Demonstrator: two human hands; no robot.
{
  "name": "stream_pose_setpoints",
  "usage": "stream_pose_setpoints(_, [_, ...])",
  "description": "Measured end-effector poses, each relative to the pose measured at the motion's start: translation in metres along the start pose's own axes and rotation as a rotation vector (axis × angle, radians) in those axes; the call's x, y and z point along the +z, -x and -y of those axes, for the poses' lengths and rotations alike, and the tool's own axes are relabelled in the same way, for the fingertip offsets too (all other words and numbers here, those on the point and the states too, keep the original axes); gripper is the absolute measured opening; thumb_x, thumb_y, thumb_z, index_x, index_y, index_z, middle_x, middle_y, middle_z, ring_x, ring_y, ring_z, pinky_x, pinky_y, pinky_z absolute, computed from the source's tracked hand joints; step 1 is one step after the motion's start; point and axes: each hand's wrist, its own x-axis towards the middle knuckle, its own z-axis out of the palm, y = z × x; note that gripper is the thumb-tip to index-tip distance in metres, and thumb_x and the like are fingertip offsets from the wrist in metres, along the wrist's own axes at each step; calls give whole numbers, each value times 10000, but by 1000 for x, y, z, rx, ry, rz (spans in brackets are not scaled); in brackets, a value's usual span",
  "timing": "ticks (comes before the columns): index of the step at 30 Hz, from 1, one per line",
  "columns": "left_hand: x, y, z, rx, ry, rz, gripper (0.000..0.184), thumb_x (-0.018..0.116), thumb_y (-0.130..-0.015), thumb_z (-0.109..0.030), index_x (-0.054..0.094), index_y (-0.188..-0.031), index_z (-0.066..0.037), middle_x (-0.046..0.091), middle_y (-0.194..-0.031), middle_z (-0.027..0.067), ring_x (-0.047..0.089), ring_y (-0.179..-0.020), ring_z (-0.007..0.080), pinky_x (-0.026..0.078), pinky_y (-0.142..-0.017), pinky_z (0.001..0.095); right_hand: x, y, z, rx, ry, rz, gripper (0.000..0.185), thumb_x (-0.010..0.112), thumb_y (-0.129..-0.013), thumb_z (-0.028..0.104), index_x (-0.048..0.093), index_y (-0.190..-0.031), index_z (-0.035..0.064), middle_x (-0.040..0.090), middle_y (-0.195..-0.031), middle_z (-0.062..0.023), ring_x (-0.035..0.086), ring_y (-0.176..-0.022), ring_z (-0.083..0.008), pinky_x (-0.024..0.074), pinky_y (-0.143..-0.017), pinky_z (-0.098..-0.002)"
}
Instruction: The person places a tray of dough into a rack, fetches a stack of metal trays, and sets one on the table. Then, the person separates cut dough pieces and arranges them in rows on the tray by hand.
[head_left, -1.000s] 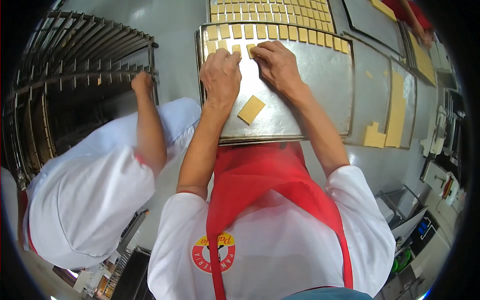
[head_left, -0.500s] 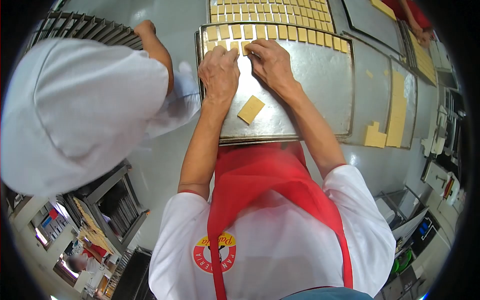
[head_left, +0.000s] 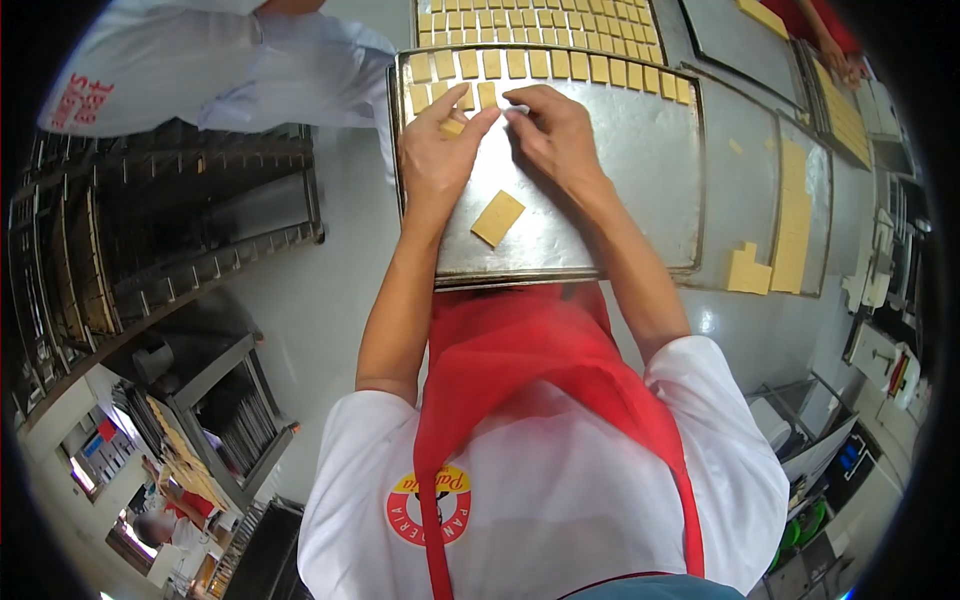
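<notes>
Beyond the left hand (head_left: 430, 170), one row (head_left: 515, 64) is spanning the tray (head_left: 640, 190); a second row (head_left: 487, 95) is only beginning. That hand is curving around a piece (head_left: 452, 128), grip unclear; the right hand (head_left: 561, 135), fingertips parted, is hovering by the second row's end. A slab (head_left: 498, 218) is lying short of both.

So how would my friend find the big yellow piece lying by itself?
Find the metal tray just in front of the red apron. In its half nearer the apron lies a flat yellow piece. It's bigger than the small pieces in rows, alone and turned askew.
</notes>
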Motion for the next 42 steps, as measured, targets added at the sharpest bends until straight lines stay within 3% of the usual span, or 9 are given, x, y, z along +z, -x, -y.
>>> stream_pose_setpoints(2, [0,3,1,-205,322,74,338,772,-916,-158,735,-1227,-29,731,-983,92,694,-875,180,553,-784,333,-13,7,-3,109,-93,50,305,762,-855,136,760,-1146,41,765,-962,-111,703,-724,-229,573,-677,-324])
stream_pose_setpoints(4, [7,9,11,-320,935,203,425,746,-941,-90,641,-1308,97,731,-1051,129,685,-919,137,559,-812,268,-26,13,-1,492,-606,263,333,789,-890,119,732,-1187,-21,738,-1022,-82,695,-807,-150,571,-651,-272])
stream_pose_setpoints(16, [23,7,-1,-443,1108,221,284,747,-941,-90,685,-1166,71,733,-954,118,676,-776,147,567,-728,247,-27,23,-9,654,-1085,75,371,736,-877,-53,672,-1241,-92,734,-1085,-186,732,-899,-236,647,-769,-340])
stream_pose_setpoints(24, [27,2,-8,-370,690,393,300,865,-848,-227,740,-977,14,670,-760,20,521,-616,68,380,-544,212,-26,27,-6,352,-778,37,347,759,-827,-53,751,-1172,-19,768,-1039,-105,699,-951,-149,578,-854,-289])
stream_pose_setpoints(31, [30,-6,1,-310,541,388,242,825,-862,-184,777,-970,27,694,-742,53,553,-633,83,409,-560,250,-27,20,-14,296,-624,23,356,805,-787,3,771,-1141,10,754,-998,-59,680,-858,-143,565,-809,-287])
stream_pose_setpoints(36, [36,-6,-3,364,-81,-94,150,767,-882,-163,781,-981,-51,696,-838,112,671,-701,281,511,-659,390,-34,2,-16,228,-298,-98,367,832,-778,108,770,-1130,22,734,-970,-73,680,-832,-187,558,-768,-316])
stream_pose_setpoints(38, [42,-3,2,418,-180,-122,102,752,-880,-150,773,-958,-88,646,-835,94,661,-737,326,521,-649,423,-36,1,-24,88,28,-3,395,836,-827,104,729,-1198,23,739,-1008,-95,678,-873,-173,565,-790,-300])
stream_pose_setpoints(39, [46,-2,10,440,-287,-69,88,746,-876,-134,766,-954,-97,634,-824,89,660,-735,315,523,-641,426,-43,0,-27,-96,214,60,363,819,-828,119,731,-1167,24,732,-1021,-122,694,-898,-252,572,-782,-340])
stream_pose_setpoints(42, [49,-1,14,459,-391,-35,79,736,-866,-105,754,-942,-111,614,-807,84,657,-733,300,526,-626,430,-35,6,-33,-204,319,14,312,796,-837,134,742,-1130,43,729,-1057,-122,690,-939,-313,569,-799,-382])
